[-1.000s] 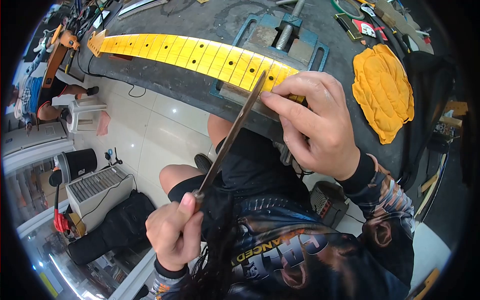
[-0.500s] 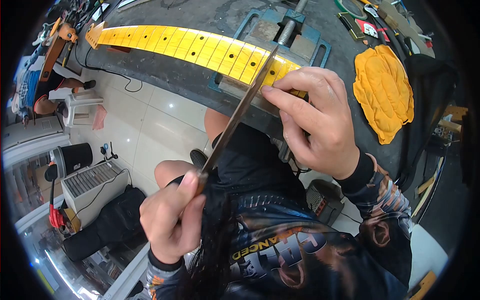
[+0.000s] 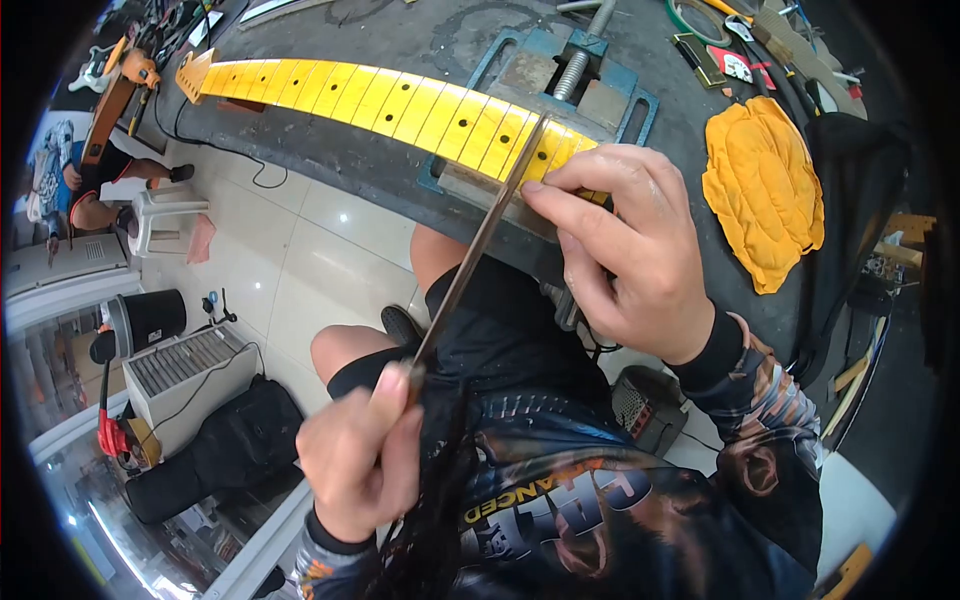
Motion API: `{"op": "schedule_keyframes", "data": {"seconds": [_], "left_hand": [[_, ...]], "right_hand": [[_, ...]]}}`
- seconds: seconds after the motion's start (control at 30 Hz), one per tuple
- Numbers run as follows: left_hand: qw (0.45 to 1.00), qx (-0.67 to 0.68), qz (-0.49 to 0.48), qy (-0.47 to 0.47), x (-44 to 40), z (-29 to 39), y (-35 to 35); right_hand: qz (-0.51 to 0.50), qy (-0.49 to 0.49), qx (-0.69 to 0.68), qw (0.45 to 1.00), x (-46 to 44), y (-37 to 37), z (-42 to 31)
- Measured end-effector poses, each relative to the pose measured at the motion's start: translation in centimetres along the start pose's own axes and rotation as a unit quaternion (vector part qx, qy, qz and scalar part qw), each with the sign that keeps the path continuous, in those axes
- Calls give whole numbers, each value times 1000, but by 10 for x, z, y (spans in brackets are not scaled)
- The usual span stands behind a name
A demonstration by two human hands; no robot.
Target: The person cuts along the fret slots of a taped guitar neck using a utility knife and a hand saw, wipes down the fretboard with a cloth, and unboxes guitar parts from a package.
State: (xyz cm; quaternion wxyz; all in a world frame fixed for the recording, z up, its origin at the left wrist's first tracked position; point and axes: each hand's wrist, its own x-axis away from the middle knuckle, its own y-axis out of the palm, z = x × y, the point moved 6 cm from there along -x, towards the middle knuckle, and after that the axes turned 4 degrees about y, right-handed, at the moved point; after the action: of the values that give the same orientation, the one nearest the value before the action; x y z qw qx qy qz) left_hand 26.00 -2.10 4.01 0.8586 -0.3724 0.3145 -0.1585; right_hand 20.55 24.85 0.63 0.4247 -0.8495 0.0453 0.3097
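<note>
A yellow maple guitar neck (image 3: 430,118) with dark dot inlays and fret lines lies across the bench, its headstock at the far left. In my left hand (image 3: 365,450) is the handle end of a long, narrow file (image 3: 470,255), thumb pressed on top. The file lies slantwise across the fretboard near the neck's wide end, its tip reaching past the far edge. My right hand (image 3: 635,245) has its fingers bent, fingertips at the near edge of the neck and against the file's side. Exactly what they grip is partly hidden.
Beneath the neck's wide end is a blue vise (image 3: 590,75). An orange cloth (image 3: 765,195) lies to the right, with green tape (image 3: 690,20) and tools behind it. Another person (image 3: 100,175) is at the far left, by a white stool (image 3: 165,220).
The file has slid slightly back toward me across the neck, my left hand shifting a little right with it. My right hand keeps its place at the neck's edge.
</note>
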Motion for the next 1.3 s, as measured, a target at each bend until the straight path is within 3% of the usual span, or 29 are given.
{"op": "schedule_keyframes", "data": {"seconds": [0.3,0.83,1.3], "left_hand": [[998,-60,-15,-5,33,18,-4],[997,-77,-7,1,-10,26,17],[997,-75,-23,-14,15,26,2]], "right_hand": [[-6,11,-12,1000,0,0,0],[-12,12,1,1000,0,0,-4],[-14,12,-12,1000,-1,-3,-4]]}}
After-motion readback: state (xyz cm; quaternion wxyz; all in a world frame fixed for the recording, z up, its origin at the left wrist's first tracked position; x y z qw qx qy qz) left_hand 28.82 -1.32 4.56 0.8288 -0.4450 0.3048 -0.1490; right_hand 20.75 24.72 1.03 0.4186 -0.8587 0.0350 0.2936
